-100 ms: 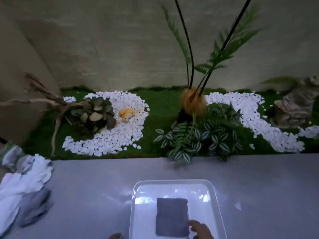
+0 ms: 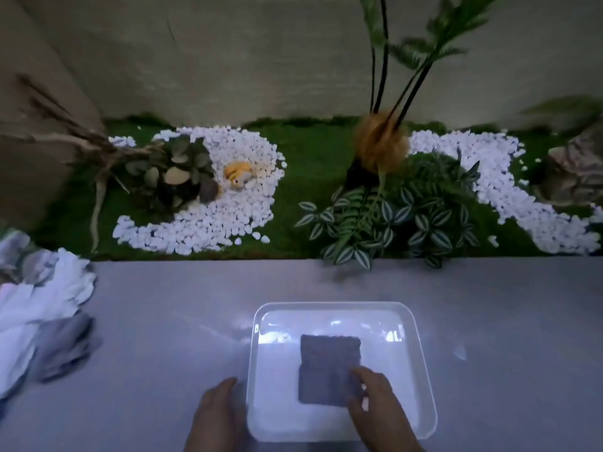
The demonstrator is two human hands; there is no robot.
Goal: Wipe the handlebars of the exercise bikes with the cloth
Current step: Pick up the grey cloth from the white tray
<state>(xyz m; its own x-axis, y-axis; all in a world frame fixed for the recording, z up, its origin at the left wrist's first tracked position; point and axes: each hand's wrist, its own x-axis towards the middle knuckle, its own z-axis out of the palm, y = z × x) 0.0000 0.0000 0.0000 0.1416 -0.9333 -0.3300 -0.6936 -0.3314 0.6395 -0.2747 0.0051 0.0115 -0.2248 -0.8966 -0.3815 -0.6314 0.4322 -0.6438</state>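
A dark grey folded cloth (image 2: 326, 363) lies flat in a clear white plastic tray (image 2: 421, 360) on the grey table. My right hand (image 2: 375, 409) rests on the cloth's lower right corner with its fingers laid over the edge. Against the tray's left rim sits my left hand (image 2: 218, 415), fingers relaxed and straight. No exercise bike or handlebar is in view.
A heap of white and grey cloths (image 2: 39, 308) lies at the table's left edge. Behind the table runs a decorative bed of green moss, white pebbles (image 2: 215, 207), a striped-leaf plant (image 2: 391, 220), a tall palm stem and rocks (image 2: 574, 177) against a beige wall.
Both hands have come up into view: the right has slid further onto the cloth, the left has reached the tray's left rim.
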